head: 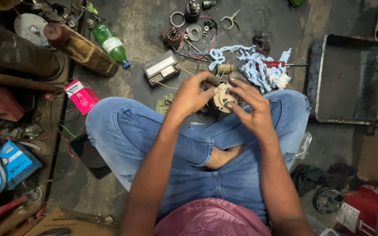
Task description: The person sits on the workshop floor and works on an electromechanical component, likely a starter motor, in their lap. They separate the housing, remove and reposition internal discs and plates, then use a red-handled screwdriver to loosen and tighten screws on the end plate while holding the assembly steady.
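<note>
Small round motor part [224,97], tan end plate with dark holes, dark body behind, held above crossed legs in blue jeans [145,131]. Left hand [192,94] closed around its left side; right hand [250,105] gripping right edge, fingertips on plate face. Just beyond: black battery [161,67], pale blue rag [254,65], red-handled screwdriver [281,64]. Farther right, empty metal tray [324,113].

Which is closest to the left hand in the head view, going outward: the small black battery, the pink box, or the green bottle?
From the left hand:
1. Small black battery, just up and left on the floor.
2. Green bottle, farther up-left.
3. Pink box, far left beside the knee.
</note>
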`<action>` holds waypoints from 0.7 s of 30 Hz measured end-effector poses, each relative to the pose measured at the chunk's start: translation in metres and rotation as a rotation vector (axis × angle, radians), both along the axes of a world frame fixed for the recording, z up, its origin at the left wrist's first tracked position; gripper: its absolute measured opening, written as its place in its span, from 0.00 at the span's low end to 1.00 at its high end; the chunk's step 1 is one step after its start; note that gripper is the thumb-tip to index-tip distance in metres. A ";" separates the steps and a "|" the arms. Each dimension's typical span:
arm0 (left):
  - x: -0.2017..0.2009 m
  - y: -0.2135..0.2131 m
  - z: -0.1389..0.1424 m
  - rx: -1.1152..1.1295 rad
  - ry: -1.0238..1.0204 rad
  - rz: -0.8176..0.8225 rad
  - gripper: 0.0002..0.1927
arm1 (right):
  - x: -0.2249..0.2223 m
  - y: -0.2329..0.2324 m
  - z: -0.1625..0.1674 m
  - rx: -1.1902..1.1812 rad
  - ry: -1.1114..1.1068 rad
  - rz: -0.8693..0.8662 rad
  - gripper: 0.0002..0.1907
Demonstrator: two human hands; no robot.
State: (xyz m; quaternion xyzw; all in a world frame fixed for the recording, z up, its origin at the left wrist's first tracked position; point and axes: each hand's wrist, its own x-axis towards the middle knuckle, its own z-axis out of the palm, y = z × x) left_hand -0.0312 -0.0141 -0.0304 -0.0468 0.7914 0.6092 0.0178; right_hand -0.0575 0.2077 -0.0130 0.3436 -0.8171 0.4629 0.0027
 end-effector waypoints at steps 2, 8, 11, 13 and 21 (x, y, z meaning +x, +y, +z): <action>0.000 0.000 0.001 0.008 -0.015 -0.004 0.13 | 0.000 0.000 0.001 0.000 -0.006 0.002 0.23; 0.001 0.000 0.006 -0.054 -0.018 -0.007 0.15 | 0.002 0.001 0.004 -0.008 -0.013 0.006 0.22; 0.001 0.000 0.003 -0.021 -0.068 -0.011 0.14 | 0.003 0.000 0.005 0.002 -0.027 -0.002 0.22; 0.000 0.000 0.000 -0.021 0.011 -0.003 0.13 | 0.003 -0.002 0.006 0.009 -0.009 -0.009 0.22; 0.000 0.002 -0.001 -0.031 -0.016 0.021 0.13 | 0.008 -0.004 0.005 0.050 0.056 -0.043 0.22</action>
